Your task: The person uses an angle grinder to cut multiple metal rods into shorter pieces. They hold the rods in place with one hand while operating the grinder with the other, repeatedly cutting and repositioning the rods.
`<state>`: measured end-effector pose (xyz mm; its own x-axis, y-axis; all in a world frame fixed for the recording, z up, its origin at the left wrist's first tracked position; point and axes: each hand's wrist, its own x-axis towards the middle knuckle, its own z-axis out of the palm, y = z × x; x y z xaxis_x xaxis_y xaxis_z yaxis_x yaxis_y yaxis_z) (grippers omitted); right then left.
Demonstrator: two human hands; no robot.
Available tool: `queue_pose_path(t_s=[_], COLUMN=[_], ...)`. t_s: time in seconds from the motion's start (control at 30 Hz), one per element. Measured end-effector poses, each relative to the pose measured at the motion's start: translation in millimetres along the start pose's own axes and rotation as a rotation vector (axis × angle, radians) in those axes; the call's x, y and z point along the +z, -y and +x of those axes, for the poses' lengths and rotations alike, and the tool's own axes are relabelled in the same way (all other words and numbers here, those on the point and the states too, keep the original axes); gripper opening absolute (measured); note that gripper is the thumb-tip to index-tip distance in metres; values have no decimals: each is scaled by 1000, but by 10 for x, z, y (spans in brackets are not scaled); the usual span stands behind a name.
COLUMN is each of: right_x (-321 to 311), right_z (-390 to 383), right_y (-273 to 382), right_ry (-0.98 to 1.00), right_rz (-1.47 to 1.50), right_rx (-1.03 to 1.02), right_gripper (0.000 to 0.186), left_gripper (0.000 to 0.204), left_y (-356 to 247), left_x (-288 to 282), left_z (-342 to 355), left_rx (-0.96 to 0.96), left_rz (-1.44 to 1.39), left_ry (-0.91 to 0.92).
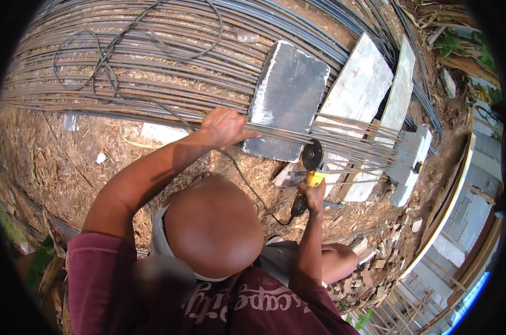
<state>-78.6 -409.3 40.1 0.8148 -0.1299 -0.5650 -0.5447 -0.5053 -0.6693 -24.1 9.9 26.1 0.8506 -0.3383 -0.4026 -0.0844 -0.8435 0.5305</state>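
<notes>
My left hand (224,127) is closed around a few thin steel rods (281,134) at the near edge of a dark grey slab (293,92). To the right, my right hand (313,195) grips the body of a yellow and black angle grinder (316,178). The grinder's dark cutting disc (312,154) is beside the rods, just off the slab's near right corner; whether it touches them I cannot tell. Beyond the disc, the rods' ends (370,146) fan out over pale boards toward a grey block (410,162).
Long rusty rods (169,78) cover the ground at the far left, with a looped black cable (105,56) lying over them. The grinder's cord (244,181) runs near my knees. Pale boards (360,75) lie right of the slab. Rubble (376,262) is scattered at the lower right.
</notes>
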Motion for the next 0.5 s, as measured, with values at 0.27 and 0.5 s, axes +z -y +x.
queue_pose_path(t_s=[0.27,0.5], right_x=[-22,-29], right_z=[90,129], right_y=[15,43], right_ry=[-24,-20], right_rz=[28,-12], right_rx=[-93,-34], right_gripper=[44,42], left_gripper=[78,82], left_y=[-33,13], left_x=[-37,25], left_z=[-9,-7], left_rx=[-21,22], left_rz=[-13,-24], left_ry=[7,-63])
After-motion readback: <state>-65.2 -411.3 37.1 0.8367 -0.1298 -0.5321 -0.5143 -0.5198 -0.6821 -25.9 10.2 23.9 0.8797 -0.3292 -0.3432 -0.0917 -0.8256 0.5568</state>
